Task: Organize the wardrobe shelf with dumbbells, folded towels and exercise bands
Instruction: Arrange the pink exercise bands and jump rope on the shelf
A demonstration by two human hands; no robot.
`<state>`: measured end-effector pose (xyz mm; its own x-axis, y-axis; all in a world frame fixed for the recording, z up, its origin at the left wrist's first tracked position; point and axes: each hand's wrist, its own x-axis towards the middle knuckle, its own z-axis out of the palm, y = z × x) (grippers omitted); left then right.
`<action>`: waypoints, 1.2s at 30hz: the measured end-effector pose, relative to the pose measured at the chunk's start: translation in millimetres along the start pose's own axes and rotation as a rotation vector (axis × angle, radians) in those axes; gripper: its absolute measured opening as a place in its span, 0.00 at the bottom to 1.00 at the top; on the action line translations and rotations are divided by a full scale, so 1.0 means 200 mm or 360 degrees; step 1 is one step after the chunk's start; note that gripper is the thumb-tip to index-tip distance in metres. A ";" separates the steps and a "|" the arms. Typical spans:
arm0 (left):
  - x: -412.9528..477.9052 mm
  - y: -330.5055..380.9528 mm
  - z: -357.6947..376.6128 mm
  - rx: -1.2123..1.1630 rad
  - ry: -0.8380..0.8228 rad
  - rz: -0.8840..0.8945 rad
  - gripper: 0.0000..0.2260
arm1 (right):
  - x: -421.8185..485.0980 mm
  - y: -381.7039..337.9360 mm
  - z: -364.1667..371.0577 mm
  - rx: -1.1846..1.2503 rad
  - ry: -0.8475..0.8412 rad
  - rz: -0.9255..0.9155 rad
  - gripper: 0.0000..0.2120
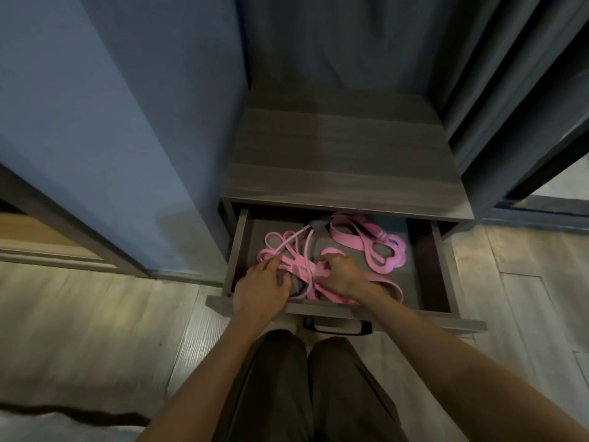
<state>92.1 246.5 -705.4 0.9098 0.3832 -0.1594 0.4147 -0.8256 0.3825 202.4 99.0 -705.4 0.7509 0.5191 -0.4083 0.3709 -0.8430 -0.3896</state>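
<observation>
A dark wooden drawer (428,250) stands pulled out under a bare shelf top (341,154). Inside lie tangled pink exercise bands (302,266) on the left and a second pink band bundle (379,247) at the right. My left hand (261,290) reaches over the drawer's front edge, its fingers stretched onto the left tangle. My right hand (339,274) has its fingers curled down into the same tangle and grips the pink straps. No dumbbells or towels are in view.
The drawer's black handle (338,328) sits just above my knees (306,355). A blue wall panel (111,138) rises on the left, dark curtains (510,90) hang on the right. Pale wood floor (95,330) surrounds the unit.
</observation>
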 end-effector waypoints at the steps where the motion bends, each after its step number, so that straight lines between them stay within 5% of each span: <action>1: 0.00 0.00 0.01 0.0025 0.0015 0.0005 0.20 | 0.03 -0.01 0.02 -0.0036 -0.0032 0.0018 0.21; 10: 0.00 -0.01 0.03 0.0055 0.0021 0.0001 0.23 | 0.04 0.01 0.08 -0.0352 -0.0169 0.0217 0.32; 17: 0.00 -0.01 0.01 0.0008 -0.0013 -0.0003 0.25 | -0.02 0.06 0.02 -0.0076 -0.0065 0.0302 0.13; 24: -0.01 0.08 -0.02 -0.0241 0.0057 0.0494 0.33 | -0.18 0.06 -0.28 0.0169 0.0400 0.0017 0.13; 30: 0.05 0.33 -0.08 -0.0304 0.0000 0.0669 0.37 | -0.39 0.12 -0.53 0.0106 0.0400 -0.0266 0.10; 36: 0.03 0.47 -0.13 -0.0339 -0.0275 0.0818 0.31 | -0.56 0.18 -0.66 0.0479 0.0464 -0.0466 0.08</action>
<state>136.1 181.7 -647.3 0.9902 -0.1325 -0.0441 -0.0766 -0.7794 0.6218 203.3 -8.0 -564.8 0.7761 0.6304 -0.0156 0.4472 -0.5677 -0.6912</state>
